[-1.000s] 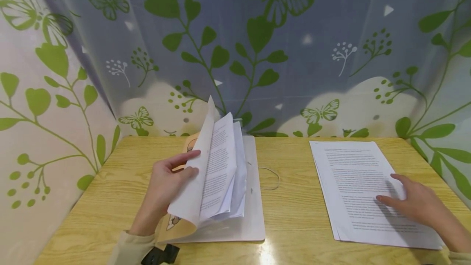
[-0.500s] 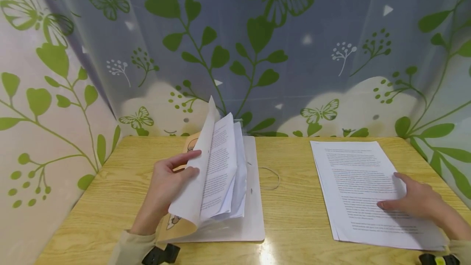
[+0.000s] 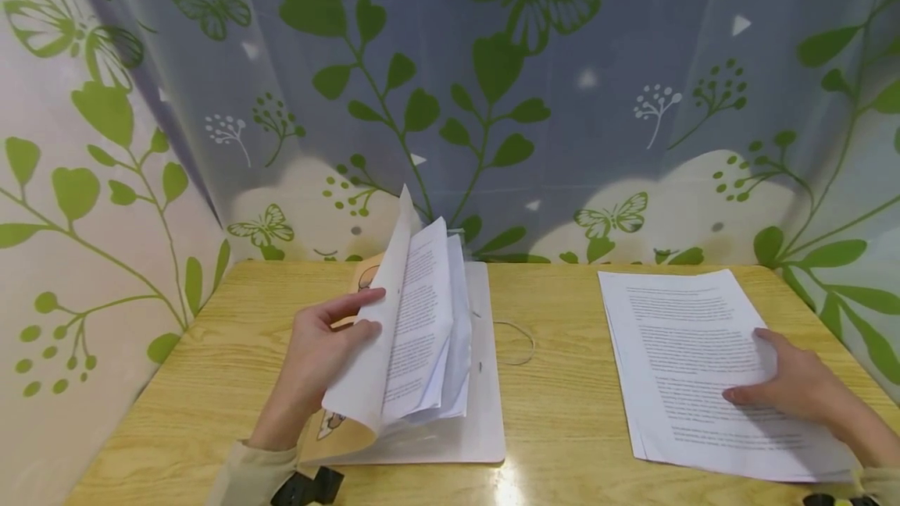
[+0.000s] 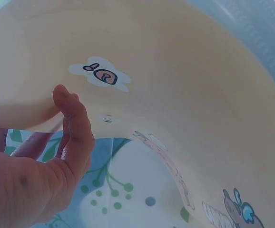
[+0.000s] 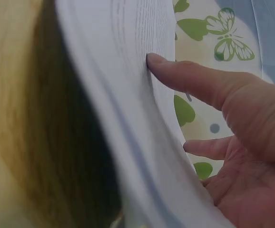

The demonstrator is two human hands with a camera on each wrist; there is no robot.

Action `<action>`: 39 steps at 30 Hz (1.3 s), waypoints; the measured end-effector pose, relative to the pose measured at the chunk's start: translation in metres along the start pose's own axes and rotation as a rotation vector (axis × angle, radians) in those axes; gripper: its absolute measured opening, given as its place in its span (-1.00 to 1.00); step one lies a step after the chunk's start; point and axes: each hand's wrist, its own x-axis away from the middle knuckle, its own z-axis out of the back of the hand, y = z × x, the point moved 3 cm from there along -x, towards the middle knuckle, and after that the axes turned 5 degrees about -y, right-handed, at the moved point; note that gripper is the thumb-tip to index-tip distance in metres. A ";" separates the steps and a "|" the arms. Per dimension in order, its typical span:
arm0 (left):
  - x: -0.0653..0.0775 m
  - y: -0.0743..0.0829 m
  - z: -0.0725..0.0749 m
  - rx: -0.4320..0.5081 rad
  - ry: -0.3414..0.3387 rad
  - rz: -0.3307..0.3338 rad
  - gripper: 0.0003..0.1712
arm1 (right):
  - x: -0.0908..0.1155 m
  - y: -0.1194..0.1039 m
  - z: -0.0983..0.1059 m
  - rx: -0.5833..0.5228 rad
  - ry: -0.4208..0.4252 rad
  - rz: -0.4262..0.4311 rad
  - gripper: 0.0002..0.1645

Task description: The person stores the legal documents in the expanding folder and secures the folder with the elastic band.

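Observation:
On the left half of the table lies a folder point(image 3: 487, 412) with its cover point(image 3: 362, 389) raised and curving. My left hand point(image 3: 316, 354) pinches that cover by its edge; its tan outside with cartoon animals point(image 4: 105, 76) fills the left wrist view. Several loose printed sheets point(image 3: 422, 311) stand tilted inside the folder. At the right is a stack of printed papers point(image 3: 692, 334). My right hand point(image 3: 801, 381) grips the stack's right edge, thumb on top. In the right wrist view the papers point(image 5: 123, 85) bow upward, with the fingers partly hidden behind them.
A thin elastic loop point(image 3: 532, 342) sticks out from the folder's right side onto the wooden table point(image 3: 555, 412). A patterned curtain point(image 3: 562, 123) hangs right behind the table and along both sides.
My right thumb and fingers have closed on the paper stack, which has shifted slightly to the right. The left hand and the folder have stayed in place.

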 end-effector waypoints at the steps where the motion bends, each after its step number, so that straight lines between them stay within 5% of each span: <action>1: 0.000 0.000 0.000 0.002 -0.002 -0.001 -0.51 | 0.001 0.000 0.000 0.003 0.005 0.002 0.71; 9: 0.001 0.001 0.000 0.000 -0.006 -0.015 -0.52 | 0.004 0.011 0.000 -0.066 -0.010 -0.008 0.37; 18: 0.001 0.000 0.000 -0.015 -0.001 -0.014 -0.52 | 0.008 0.020 0.002 -0.385 -0.010 0.017 -0.12; 24: 0.001 0.000 0.000 -0.017 0.003 -0.006 -0.52 | 0.011 0.024 0.000 -0.478 0.018 0.084 -0.33; 33: 0.000 -0.001 0.001 -0.018 0.004 -0.002 -0.52 | 0.014 0.023 -0.006 -0.443 0.129 0.179 -0.26; 39: -0.001 0.000 0.001 -0.019 0.006 0.002 -0.53 | 0.018 0.018 -0.010 -0.527 0.167 0.234 -0.29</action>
